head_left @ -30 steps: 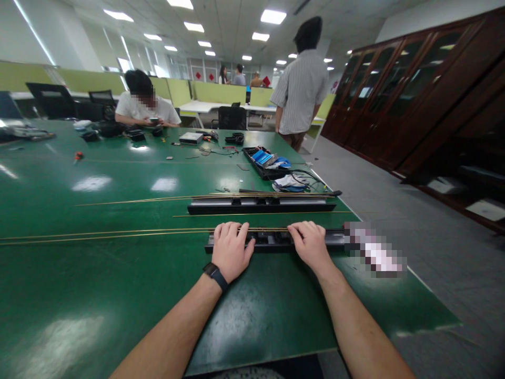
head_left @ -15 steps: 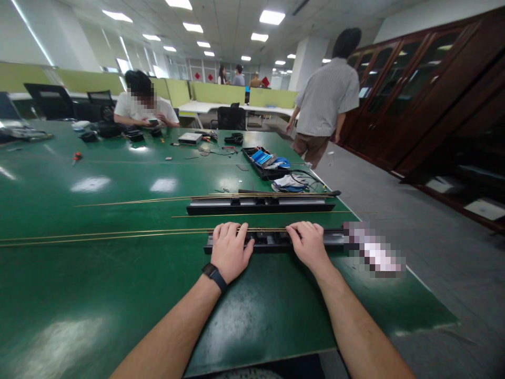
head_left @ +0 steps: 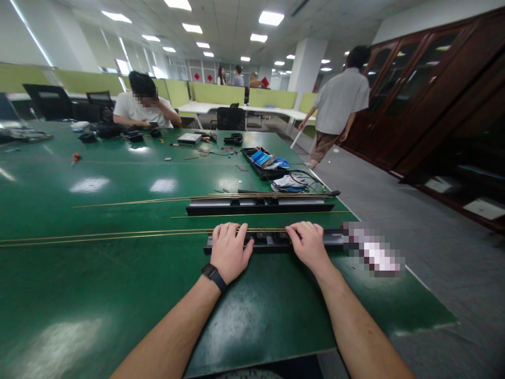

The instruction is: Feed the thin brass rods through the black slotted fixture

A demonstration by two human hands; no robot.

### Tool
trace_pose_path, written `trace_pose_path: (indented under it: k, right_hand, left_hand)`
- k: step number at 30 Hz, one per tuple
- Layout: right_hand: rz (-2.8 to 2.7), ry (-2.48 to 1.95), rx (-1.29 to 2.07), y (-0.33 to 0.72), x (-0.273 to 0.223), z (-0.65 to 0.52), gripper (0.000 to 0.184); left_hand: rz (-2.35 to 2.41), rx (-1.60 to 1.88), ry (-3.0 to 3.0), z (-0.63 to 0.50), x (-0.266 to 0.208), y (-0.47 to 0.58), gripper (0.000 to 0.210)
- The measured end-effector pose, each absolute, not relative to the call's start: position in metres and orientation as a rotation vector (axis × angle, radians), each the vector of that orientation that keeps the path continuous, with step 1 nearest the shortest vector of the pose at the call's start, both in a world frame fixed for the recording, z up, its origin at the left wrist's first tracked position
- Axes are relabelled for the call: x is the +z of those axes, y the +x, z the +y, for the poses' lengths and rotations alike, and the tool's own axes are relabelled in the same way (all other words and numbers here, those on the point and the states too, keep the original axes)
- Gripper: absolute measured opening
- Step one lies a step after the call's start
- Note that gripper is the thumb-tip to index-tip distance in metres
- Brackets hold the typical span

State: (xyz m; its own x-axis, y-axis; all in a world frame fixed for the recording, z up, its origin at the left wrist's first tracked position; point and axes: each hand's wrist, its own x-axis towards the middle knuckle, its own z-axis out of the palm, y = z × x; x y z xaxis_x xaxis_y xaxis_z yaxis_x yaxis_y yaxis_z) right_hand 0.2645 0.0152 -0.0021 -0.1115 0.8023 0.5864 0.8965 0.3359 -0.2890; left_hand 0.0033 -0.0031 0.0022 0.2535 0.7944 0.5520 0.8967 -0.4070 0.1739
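Observation:
Two long thin brass-coloured rods run in from the left across a black channel-like rail lying on the green table. My left hand is laid over the rail's left part, fingers bent over its far edge and the rods, thumb on the near side. Further right, my right hand is closed, thumb and forefinger pinching at the rods by the rail's far edge. Its other fingertips are hidden behind the rail. A second black rail with more rods on top lies beyond, and a single rod lies between the rails.
A black tray holds blue items, with gloves and cables near it. A blurred-out object lies at the right table edge. One person sits across the green table; another person walks at the right.
My hands, the rods and the rail have stayed put. The walking person has moved further right, and the seated person has raised a hand to the head.

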Motion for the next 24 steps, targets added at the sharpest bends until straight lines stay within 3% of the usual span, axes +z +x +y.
trace_pose_path:
  k: [24]
  right_hand:
    - [-1.957,-1.471,-0.169,0.2665,0.0004,0.0149,0.030]
  left_hand:
    - [-1.607,-0.863,-2.356,-0.0041,0.0031,0.0028,0.039]
